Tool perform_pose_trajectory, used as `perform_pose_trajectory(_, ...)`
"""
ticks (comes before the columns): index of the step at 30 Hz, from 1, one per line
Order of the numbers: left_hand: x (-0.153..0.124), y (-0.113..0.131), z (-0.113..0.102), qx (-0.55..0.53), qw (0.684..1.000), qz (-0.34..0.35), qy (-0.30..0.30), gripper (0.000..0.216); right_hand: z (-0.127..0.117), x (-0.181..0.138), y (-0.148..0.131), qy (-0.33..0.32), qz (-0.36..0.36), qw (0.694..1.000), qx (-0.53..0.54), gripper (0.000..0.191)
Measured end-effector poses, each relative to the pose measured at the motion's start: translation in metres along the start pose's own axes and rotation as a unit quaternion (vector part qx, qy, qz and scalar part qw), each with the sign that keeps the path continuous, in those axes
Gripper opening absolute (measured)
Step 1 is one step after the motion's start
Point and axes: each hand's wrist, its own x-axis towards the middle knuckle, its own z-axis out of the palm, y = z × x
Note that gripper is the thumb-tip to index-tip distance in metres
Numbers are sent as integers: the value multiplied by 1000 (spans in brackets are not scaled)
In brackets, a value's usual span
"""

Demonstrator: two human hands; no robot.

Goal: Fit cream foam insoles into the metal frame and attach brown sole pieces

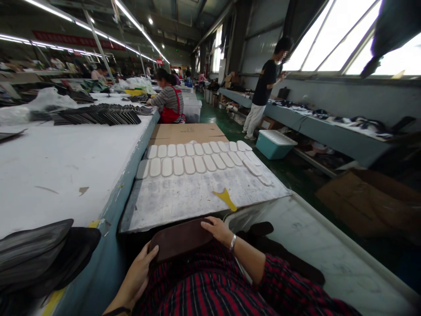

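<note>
A dark brown leather panel [180,240], long with rounded corners, is held level just in front of my body. My left hand [140,267] grips its left end, thumb on top and fingers underneath. At the other end, my right hand [219,230] pinches the upper right corner with the thumb over the face. Beyond the panel stands a low whitish board [184,197]. On it lie two rows of pale rounded pads [178,166] and a yellow forked scraper [226,199]. More dark brown panels [289,259] sit in the bin at my right.
Stacked black pieces [42,250] lie on the long white table [75,166] at left. A translucent plastic bin [345,259] borders my right side. Farther off are a cardboard box [368,197], a teal tub [276,145], a seated person [169,101] and a standing person [263,83].
</note>
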Motion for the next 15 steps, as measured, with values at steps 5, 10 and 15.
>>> perform_pose_trajectory(5,-1,-2,0,-17,1000,6,2,48,27,2,4,34,23,996,84,56)
perform_pose_trajectory(10,-2,1,-5,-8,1000,-13,18,43,11,-11,2,-18,4,992,122,58)
perform_pose_trajectory(15,10,-7,-14,24,998,-8,51,43,-13,-21,13,-208,-55,976,2,82)
